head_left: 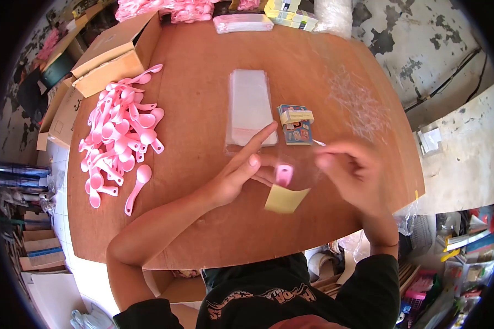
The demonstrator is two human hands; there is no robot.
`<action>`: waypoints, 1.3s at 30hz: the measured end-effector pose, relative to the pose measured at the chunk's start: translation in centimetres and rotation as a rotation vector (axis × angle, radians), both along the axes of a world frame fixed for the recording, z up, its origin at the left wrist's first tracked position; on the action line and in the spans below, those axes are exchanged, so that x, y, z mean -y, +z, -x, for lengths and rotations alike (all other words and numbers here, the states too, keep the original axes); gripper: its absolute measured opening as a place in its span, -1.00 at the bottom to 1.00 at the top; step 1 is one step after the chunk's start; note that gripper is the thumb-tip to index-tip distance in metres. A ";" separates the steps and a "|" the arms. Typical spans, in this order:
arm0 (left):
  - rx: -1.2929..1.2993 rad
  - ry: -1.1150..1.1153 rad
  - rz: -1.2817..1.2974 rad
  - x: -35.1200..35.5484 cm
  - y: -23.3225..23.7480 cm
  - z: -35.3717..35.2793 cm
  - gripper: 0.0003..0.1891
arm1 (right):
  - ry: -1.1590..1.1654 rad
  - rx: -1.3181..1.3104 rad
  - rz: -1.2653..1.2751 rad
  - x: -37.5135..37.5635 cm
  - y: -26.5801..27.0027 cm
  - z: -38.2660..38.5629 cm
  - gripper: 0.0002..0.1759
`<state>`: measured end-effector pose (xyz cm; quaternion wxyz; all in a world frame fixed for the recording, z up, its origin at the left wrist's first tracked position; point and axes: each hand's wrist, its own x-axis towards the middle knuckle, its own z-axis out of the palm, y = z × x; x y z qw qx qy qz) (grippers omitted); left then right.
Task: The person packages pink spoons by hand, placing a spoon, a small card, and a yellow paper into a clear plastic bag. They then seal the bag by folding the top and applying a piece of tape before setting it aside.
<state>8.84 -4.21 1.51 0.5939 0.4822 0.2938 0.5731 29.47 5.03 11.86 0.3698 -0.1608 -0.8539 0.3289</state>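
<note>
My left hand (244,170) is at the middle of the table, its fingers apart and its index finger stretched out. Beside its fingers, a pink spoon handle (284,174) shows inside what looks like a clear bag, with a yellow card (286,199) at its lower end. To the right, my right hand (350,164) is blurred, thumb and index finger pinched together on a small whitish strip (319,143). Beyond my hands lie a stack of clear bags (251,104) and a stack of blue cards (298,133) with a pale folded piece (297,117) on top.
Many pink spoons (121,131) are heaped at the left, with one spoon (138,189) apart. An open cardboard box (112,55) stands behind them. Thin clear strips (362,101) lie at the right. Pink packs (167,10) and a clear pack (243,23) line the far edge.
</note>
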 end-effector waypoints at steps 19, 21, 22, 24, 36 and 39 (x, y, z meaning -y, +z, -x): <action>-0.139 -0.021 -0.023 0.3 0.2 -1.1 -0.37 | -0.019 -0.111 0.764 -2.6 -1.7 2.5 -0.83; -0.170 0.021 0.017 0.0 0.3 -1.0 -0.46 | 0.059 -0.094 0.916 -3.6 -2.9 2.2 -0.74; -0.198 0.060 0.056 -0.2 0.3 -0.9 -0.54 | 0.070 -0.092 0.917 -3.9 -3.2 2.1 -0.74; -0.189 0.091 0.030 -0.4 -0.1 -1.0 -0.59 | 0.082 -0.165 0.905 -3.8 -3.8 2.1 -0.71; 0.124 0.220 0.214 -0.9 -0.1 -0.2 -0.65 | 0.168 -0.001 0.873 -3.4 -6.7 2.1 -0.83; 0.154 0.262 0.214 -1.1 -0.5 -0.1 -0.69 | 0.174 0.003 0.880 -3.4 -7.1 2.2 -0.83</action>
